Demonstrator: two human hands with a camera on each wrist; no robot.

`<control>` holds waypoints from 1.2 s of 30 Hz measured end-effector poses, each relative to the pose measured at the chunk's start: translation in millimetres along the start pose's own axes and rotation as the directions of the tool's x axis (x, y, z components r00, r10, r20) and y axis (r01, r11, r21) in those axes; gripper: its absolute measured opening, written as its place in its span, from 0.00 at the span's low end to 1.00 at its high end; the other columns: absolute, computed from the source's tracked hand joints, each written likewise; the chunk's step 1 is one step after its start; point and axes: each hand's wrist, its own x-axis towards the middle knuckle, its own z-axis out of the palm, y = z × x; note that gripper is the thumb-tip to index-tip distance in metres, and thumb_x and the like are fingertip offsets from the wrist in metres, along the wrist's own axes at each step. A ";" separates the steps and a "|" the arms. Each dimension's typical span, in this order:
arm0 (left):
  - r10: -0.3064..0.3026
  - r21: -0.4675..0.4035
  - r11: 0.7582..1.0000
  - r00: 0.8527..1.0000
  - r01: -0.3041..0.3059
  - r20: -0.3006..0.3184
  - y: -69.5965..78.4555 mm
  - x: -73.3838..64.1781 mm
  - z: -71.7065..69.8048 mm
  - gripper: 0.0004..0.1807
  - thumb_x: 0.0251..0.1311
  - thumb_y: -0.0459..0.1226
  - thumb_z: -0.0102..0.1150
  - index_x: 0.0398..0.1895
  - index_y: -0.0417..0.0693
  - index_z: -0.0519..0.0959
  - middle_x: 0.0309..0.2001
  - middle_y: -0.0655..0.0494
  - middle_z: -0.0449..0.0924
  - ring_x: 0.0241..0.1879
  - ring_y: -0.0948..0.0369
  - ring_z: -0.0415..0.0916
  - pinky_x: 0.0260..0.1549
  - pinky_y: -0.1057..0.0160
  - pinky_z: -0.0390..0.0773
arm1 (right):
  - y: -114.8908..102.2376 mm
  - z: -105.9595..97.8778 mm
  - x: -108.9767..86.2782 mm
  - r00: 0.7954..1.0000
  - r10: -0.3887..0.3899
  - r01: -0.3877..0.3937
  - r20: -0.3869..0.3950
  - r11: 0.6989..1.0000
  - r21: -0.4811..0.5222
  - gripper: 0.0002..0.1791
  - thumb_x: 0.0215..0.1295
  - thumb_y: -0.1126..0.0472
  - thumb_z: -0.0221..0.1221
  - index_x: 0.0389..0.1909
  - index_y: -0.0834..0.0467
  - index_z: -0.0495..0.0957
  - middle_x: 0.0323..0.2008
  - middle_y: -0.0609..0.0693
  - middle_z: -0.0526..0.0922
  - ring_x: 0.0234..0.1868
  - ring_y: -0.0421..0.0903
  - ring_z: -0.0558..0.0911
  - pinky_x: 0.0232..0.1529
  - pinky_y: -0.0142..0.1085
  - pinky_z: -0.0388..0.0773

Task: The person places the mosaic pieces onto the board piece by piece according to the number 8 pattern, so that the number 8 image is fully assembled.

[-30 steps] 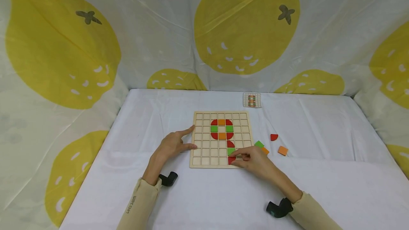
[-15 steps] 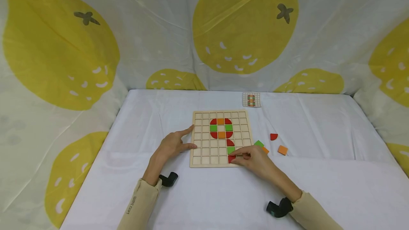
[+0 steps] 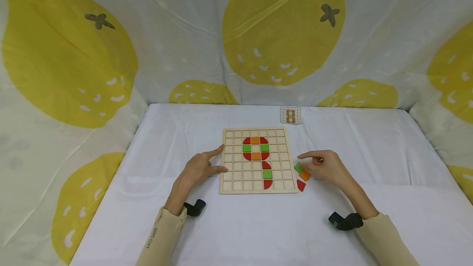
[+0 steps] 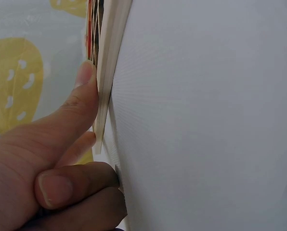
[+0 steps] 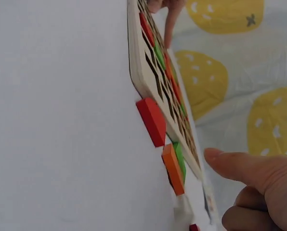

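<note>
A wooden grid board [image 3: 236, 175] lies mid-table, with red, orange and green pieces set in its squares, including a red rounded piece [image 3: 267, 184] in the bottom row. At its left edge is my left hand [image 3: 196, 169], index finger and thumb spread and touching the rim; the left wrist view has the thumb [image 4: 81, 96] against the edge. My right hand [image 3: 327, 167] is right of the board, over loose pieces: a green one [image 3: 298, 167], an orange one [image 3: 305, 175] and a red one [image 3: 301, 185]. Its index finger and thumb stand apart with nothing between them.
Behind the board lies a small pattern card [image 3: 290, 115]. Another red piece [image 5: 194, 227] shows at the bottom of the right wrist view. White cloth [image 3: 177, 130] covers the table, and a lemon-print curtain [image 3: 192, 32] hangs behind.
My right hand has let go of the red piece in the bottom row and moved right, off the board. It now hides loose pieces there. My left hand has stayed put.
</note>
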 end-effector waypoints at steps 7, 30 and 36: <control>0.010 -0.010 1.000 1.000 -0.010 -0.006 -0.6 -0.5 -0.1 0.48 0.59 0.53 0.71 0.81 0.58 0.61 0.13 0.62 0.59 0.19 0.65 0.57 0.24 0.65 0.62 | 14.9 -13.8 0.0 0.994 0.051 -0.058 0.098 0.996 0.065 0.15 0.59 0.54 0.75 0.47 0.53 0.90 0.18 0.42 0.59 0.18 0.37 0.62 0.20 0.30 0.58; 0.005 -0.013 1.000 1.000 -0.005 -0.007 -0.8 -0.9 -0.8 0.48 0.59 0.54 0.71 0.81 0.59 0.61 0.14 0.62 0.59 0.20 0.64 0.58 0.25 0.65 0.62 | 27.9 -23.1 -2.3 0.958 -0.066 0.026 0.280 0.989 0.144 0.15 0.49 0.61 0.80 0.40 0.57 0.90 0.18 0.43 0.56 0.23 0.34 0.60 0.26 0.30 0.59; 0.002 -0.019 1.000 1.000 -0.003 -0.005 -1.4 -0.8 0.3 0.48 0.59 0.54 0.71 0.81 0.59 0.61 0.14 0.62 0.58 0.19 0.65 0.57 0.24 0.66 0.61 | 27.1 -22.8 -2.4 0.961 -0.062 0.028 0.271 0.991 0.128 0.16 0.50 0.62 0.80 0.41 0.58 0.89 0.18 0.42 0.56 0.24 0.34 0.60 0.28 0.30 0.59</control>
